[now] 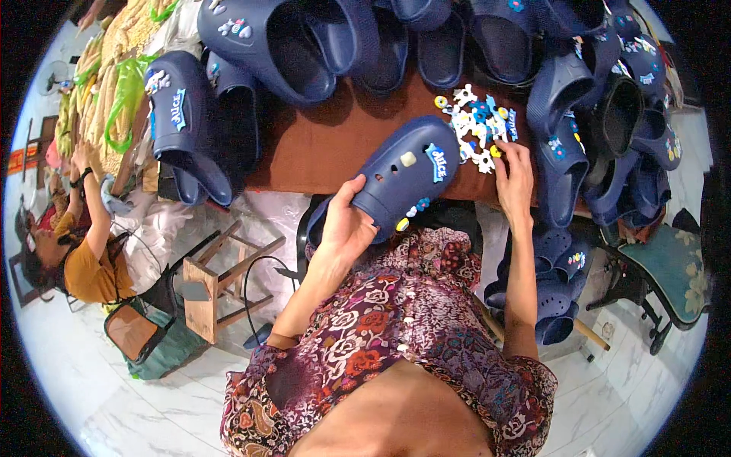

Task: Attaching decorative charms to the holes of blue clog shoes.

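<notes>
Item: navy clog (407, 171), held at the near edge of the brown table (320, 148), toe pointing up and right, heel toward the person. Small charms are already fixed on its upper: a pale square, a blue label piece, a yellow dot near the sole.

Left hand (344, 225): clenched around the clog's heel end, thumb on top, fingers underneath.

Right hand (515, 183): resting on a heap of small charms (478, 122), white, blue and yellow, lying just right of the clog's toe. Fingertips touch the heap; whether they pinch a piece cannot be told from here.

Surroundings: more navy clogs (320, 46) piled along the far and right sides of the table; a wooden stool (213, 286) on the floor to the left; another person (84, 251) seated at far left.
</notes>
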Tool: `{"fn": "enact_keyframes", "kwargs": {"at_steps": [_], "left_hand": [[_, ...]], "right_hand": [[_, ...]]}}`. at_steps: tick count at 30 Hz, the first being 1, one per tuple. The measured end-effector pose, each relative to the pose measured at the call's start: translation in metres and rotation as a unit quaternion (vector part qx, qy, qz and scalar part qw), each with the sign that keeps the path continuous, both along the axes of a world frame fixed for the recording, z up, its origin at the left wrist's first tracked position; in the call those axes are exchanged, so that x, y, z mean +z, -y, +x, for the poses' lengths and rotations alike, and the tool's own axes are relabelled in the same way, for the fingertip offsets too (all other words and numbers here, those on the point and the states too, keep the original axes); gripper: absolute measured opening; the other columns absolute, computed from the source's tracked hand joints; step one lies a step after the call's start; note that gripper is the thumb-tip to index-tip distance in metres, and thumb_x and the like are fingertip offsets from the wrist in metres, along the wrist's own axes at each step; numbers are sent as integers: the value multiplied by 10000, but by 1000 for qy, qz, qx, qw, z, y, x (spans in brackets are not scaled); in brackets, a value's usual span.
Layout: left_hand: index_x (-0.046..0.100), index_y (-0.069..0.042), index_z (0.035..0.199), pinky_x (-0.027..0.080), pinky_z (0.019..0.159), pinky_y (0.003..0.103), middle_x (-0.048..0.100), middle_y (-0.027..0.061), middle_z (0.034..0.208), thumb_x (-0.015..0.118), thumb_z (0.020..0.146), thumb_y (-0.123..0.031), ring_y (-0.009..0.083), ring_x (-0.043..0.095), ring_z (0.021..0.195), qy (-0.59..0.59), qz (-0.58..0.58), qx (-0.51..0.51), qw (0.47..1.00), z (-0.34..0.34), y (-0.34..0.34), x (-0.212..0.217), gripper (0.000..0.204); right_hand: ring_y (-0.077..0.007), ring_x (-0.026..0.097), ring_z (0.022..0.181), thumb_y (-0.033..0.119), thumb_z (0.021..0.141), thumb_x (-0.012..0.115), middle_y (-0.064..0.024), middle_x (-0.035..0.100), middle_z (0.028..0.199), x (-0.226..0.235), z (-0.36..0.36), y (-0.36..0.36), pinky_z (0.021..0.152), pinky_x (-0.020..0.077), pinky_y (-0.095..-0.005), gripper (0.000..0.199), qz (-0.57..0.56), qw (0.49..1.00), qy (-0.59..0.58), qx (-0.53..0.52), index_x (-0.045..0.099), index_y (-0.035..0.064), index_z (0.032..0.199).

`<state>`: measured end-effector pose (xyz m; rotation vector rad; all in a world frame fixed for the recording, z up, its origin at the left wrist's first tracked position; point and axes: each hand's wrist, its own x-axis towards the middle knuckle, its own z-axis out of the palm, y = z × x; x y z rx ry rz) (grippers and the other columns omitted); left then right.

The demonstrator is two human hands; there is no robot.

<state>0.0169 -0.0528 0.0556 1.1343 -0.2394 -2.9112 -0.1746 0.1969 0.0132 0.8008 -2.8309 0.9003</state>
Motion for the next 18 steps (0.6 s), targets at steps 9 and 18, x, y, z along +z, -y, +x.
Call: {"fn": "enact_keyframes", "kwargs": {"at_steps": [9,18], "left_hand": [[524,3,1254,459,1020,444,645,149,1202,532,960,-262,263,629,1096,9,-35,-16,999,-1,-8,8,396],[486,-9,1306,460,1020,424,626,136,1235,532,967,-275,246,616,1118,0,-60,-39,997,-6,-17,15,434]], "right_hand": [[-333,591,974,76,868,645,-126,566,1042,3,-6,-1,816,482,-409,230,64,997,-40,3,640,68,1098],[-127,615,803,70,922,613,-51,636,981,46,5,11,722,493,-260,183,-115,989,84,-26,652,44,1099]]}}
